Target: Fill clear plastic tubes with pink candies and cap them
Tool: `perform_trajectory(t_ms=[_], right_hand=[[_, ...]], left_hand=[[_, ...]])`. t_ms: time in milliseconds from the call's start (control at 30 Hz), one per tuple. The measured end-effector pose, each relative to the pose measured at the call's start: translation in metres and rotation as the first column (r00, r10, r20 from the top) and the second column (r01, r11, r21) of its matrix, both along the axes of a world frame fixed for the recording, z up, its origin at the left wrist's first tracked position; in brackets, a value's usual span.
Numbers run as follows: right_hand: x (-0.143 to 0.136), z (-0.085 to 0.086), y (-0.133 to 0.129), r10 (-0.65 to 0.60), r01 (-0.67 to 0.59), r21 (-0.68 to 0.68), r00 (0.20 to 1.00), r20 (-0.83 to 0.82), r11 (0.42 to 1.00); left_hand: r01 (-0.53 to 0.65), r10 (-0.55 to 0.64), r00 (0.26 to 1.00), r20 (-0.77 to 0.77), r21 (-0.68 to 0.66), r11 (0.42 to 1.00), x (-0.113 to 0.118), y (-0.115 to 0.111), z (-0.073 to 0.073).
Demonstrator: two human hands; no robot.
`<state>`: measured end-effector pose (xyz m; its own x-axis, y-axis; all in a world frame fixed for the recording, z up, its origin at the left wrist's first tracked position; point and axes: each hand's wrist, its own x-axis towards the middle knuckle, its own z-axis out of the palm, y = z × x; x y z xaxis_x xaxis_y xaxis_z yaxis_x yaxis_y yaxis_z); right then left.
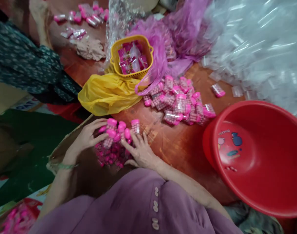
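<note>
Several small clear jars with pink lids and pink beads inside (111, 134) lie bunched at the near table edge, between my two hands. My left hand (86, 138) curves around their left side, fingers apart and touching the jars. On the right, my right hand (142, 152) has its fingers spread against the bunch, beside one upright jar (135, 126). Below the edge, more pink-lidded jars (110, 156) lie in a cardboard box (82, 175) in front of my body. A larger heap of the same jars (179, 100) rests farther up the table.
A big red basin (267, 156) stands at the right. Behind are a yellow basket (114, 61) of pink packets, a yellow bag (109, 94), purple bags (158, 61) and a large pile of clear containers (255, 48). Another person's hand (40, 16) is at upper left.
</note>
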<state>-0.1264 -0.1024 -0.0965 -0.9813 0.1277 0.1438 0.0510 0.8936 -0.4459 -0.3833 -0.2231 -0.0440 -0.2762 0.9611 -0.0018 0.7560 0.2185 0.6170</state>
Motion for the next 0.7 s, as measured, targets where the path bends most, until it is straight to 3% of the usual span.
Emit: perform_trajectory(t_ms=[67, 133, 200, 233, 267, 333, 400, 467, 533, 600, 700], right_hand=[[0.0, 0.008, 0.006, 0.084, -0.086, -0.02, 0.995, -0.057, 0.996], [0.006, 0.014, 0.023, 0.031, -0.039, -0.038, 0.983, -0.179, 0.999], [0.016, 0.019, 0.051, -0.184, 0.181, -0.042, 0.928, -0.325, 0.983], [0.022, 0.021, 0.069, -0.317, 0.331, -0.032, 0.865, -0.389, 0.943], [0.027, 0.022, 0.088, -0.447, 0.489, -0.019, 0.781, -0.437, 0.872], [0.037, 0.022, 0.126, -0.666, 0.754, 0.013, 0.587, -0.46, 0.657], [0.044, 0.02, 0.158, -0.828, 0.901, 0.024, 0.407, -0.387, 0.432], [0.048, 0.016, 0.181, -0.923, 0.957, 0.01, 0.282, -0.262, 0.29], [0.049, 0.011, 0.193, -0.956, 0.967, -0.003, 0.25, -0.156, 0.253], [0.048, 0.009, 0.194, -0.961, 0.965, 0.002, 0.26, -0.098, 0.261], [0.046, 0.01, 0.181, -0.957, 0.959, 0.036, 0.283, -0.067, 0.281]], left_hand=[[-0.002, -0.002, 0.997, -0.076, -0.058, 0.998, -0.001, -0.002, 0.005], [-0.019, 0.017, 0.989, -0.15, -0.009, 1.0, 0.008, 0.014, 0.016], [0.054, -0.037, 0.988, -0.153, 0.108, 0.993, 0.027, 0.047, 0.028], [0.126, -0.104, 0.986, -0.129, 0.174, 0.977, 0.038, 0.068, 0.033], [0.193, -0.168, 0.978, -0.12, 0.245, 0.95, 0.049, 0.093, 0.037], [0.29, -0.248, 0.955, -0.16, 0.36, 0.887, 0.069, 0.148, 0.041], [0.385, -0.328, 0.921, -0.209, 0.377, 0.842, 0.084, 0.207, 0.038], [0.418, -0.353, 0.904, -0.242, 0.326, 0.848, 0.093, 0.264, 0.033], [0.455, -0.393, 0.874, -0.287, 0.194, 0.869, 0.098, 0.308, 0.026], [0.45, -0.404, 0.852, -0.334, 0.071, 0.89, 0.1, 0.334, 0.018], [0.481, -0.444, 0.818, -0.366, 0.012, 0.876, 0.099, 0.338, 0.01]])
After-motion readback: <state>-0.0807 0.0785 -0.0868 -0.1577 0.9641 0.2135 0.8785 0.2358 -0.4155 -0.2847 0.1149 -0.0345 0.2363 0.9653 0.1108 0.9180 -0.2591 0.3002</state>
